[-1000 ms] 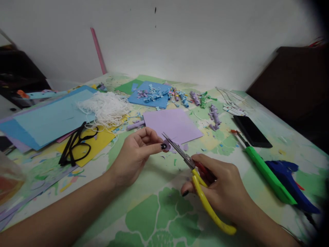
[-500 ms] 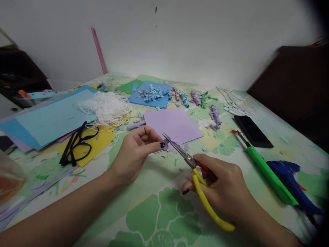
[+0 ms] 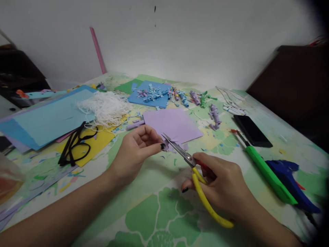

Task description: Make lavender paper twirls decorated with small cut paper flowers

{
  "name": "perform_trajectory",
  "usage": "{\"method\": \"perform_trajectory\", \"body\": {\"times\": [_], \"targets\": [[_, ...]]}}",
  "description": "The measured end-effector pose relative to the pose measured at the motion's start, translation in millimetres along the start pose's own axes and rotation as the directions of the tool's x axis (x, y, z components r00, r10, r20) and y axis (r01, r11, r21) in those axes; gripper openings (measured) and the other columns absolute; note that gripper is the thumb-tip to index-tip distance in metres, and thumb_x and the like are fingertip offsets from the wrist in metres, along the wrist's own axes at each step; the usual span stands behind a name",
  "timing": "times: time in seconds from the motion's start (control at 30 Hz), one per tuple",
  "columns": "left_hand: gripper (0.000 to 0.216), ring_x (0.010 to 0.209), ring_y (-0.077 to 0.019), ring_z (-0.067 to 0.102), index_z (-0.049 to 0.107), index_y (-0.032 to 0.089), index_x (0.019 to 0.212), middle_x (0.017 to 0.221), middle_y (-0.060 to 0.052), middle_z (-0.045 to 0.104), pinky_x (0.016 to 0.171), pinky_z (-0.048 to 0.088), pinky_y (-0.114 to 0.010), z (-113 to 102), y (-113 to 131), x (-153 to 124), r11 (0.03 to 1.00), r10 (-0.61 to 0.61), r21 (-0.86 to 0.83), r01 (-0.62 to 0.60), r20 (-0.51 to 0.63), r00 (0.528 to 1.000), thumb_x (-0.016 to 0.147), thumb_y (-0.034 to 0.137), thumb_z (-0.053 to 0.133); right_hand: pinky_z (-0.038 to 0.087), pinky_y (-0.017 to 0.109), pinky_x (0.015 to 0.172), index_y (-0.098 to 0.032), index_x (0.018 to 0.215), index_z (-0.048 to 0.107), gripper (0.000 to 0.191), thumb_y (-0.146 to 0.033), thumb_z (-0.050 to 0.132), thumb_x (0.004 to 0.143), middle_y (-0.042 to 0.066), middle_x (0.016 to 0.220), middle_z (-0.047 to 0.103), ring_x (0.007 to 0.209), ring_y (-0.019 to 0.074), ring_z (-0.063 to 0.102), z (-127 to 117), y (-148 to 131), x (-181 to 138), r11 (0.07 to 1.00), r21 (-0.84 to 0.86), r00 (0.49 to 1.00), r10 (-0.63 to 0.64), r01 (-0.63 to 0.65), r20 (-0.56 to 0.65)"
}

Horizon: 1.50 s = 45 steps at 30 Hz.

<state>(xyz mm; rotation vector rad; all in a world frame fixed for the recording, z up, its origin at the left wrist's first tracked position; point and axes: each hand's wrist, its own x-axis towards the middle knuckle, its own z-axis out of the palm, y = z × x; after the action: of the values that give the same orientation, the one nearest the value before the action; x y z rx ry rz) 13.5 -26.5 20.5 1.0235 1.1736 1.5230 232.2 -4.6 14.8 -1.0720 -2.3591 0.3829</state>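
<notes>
My left hand (image 3: 136, 152) pinches a small purple paper piece (image 3: 166, 145) between thumb and fingers, just above the table. My right hand (image 3: 222, 187) grips yellow-handled scissors (image 3: 197, 178). Their thin metal blades point up and left, and the tips meet the small purple piece. Right behind the blades a purple paper sheet (image 3: 173, 124) lies flat on the green flower-patterned table cover (image 3: 154, 212).
Black glasses (image 3: 74, 145) rest on a yellow sheet at left, near a pile of white string (image 3: 105, 107) and blue sheets (image 3: 48, 118). A black phone (image 3: 252, 131), a green-handled tool (image 3: 266, 173) and a blue glue gun (image 3: 290, 181) lie at right. Rolled paper scraps (image 3: 195, 98) sit at the back.
Both hands stay nearly in place. The scissors have shifted slightly in my right hand against the purple piece; nothing was picked up or let go.
</notes>
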Motion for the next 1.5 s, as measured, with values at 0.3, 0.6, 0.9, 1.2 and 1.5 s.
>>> {"method": "perform_trajectory", "body": {"times": [0.3,0.6,0.9,1.2,1.5], "targets": [[0.019,0.066,-0.0089,0.056,0.059,0.016,0.073,0.072,0.002,0.062,0.063,0.044,-0.018,-1,0,2,0.998,0.018,0.064,-0.017,-0.023,1.000,0.066,0.014,0.077,0.033,0.022,0.048,-0.018,0.093,0.065,0.029,-0.042,0.067,0.076,-0.001,0.062,0.055,0.049,0.0109,0.046,-2,2,0,0.999,-0.029,0.999,-0.043,0.043,-0.010],[0.017,0.066,-0.0090,0.055,0.060,0.015,0.073,0.072,0.002,0.061,0.062,0.043,-0.018,-2,-1,4,0.998,0.033,0.063,-0.030,-0.045,0.998,0.064,0.012,0.075,0.035,0.024,0.050,-0.018,0.094,0.066,0.030,-0.040,0.069,0.075,0.000,0.064,0.057,0.051,0.0123,0.048,-2,4,-1,0.997,-0.055,0.998,-0.064,0.063,-0.021],[0.017,0.065,-0.0094,0.055,0.062,0.015,0.072,0.070,0.001,0.061,0.061,0.043,-0.020,-1,2,5,0.998,0.023,0.054,-0.020,-0.057,0.998,0.063,0.012,0.075,0.034,0.024,0.050,-0.018,0.093,0.066,0.027,-0.038,0.068,0.075,-0.001,0.063,0.054,0.051,0.0120,0.046,-3,3,0,0.997,-0.050,0.999,-0.052,0.052,-0.002],[0.021,0.066,-0.0076,0.055,0.061,0.014,0.073,0.069,0.003,0.061,0.063,0.043,-0.017,-3,-2,8,1.000,0.007,0.027,-0.005,-0.069,0.998,0.060,0.013,0.078,0.034,0.023,0.050,-0.021,0.093,0.066,0.033,-0.048,0.070,0.074,-0.001,0.063,0.057,0.051,0.0127,0.049,-3,4,1,0.997,-0.068,0.999,0.025,-0.022,0.036],[0.015,0.070,-0.0099,0.062,0.065,0.015,0.073,0.073,0.001,0.066,0.068,0.047,-0.020,-1,-3,5,0.993,-0.116,-0.035,0.116,0.001,0.993,0.065,0.014,0.077,0.031,0.028,0.053,-0.021,0.106,0.062,0.032,-0.043,0.055,0.083,0.006,0.076,0.069,0.064,0.0248,0.061,-16,39,22,0.791,-0.452,0.898,0.438,-0.412,-0.050]]}}
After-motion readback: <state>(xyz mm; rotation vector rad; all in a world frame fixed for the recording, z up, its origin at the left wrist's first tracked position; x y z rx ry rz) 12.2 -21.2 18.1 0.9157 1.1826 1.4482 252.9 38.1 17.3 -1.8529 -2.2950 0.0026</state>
